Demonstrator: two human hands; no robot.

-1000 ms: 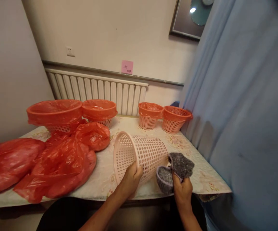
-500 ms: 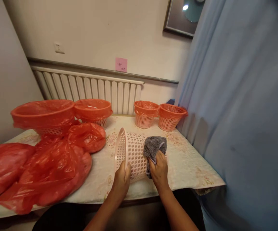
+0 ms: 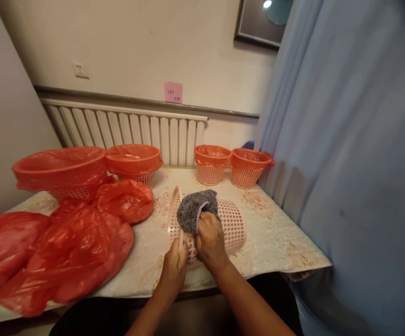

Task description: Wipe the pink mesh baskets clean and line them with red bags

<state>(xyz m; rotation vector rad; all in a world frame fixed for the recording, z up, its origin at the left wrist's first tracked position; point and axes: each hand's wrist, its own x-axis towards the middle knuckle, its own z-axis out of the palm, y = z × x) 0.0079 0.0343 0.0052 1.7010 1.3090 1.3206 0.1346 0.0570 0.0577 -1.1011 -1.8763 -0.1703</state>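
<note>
A pale pink perforated plastic basket (image 3: 235,226) lies on its side on the table, its mouth facing left. My left hand (image 3: 174,266) is closed on the basket's rim at the near side. In my right hand (image 3: 212,240) a grey cloth (image 3: 195,210) with a lilac edge is bunched up. The cloth lies against the basket's side, close to the rim, and covers part of the holes there. My right fingertips are partly hidden in its folds.
Red plastic bags (image 3: 79,252) lie in a heap on the left of the flowered tablecloth (image 3: 268,242). Behind them stand a large bag-lined basket (image 3: 62,168) and a smaller lined basket (image 3: 135,161). Two more lined baskets (image 3: 211,173) stand back right, beside a blue curtain (image 3: 328,140).
My right hand has slid the cloth leftward along the basket, from near its base to near the rim, uncovering the base end. My left hand stays on the rim.
</note>
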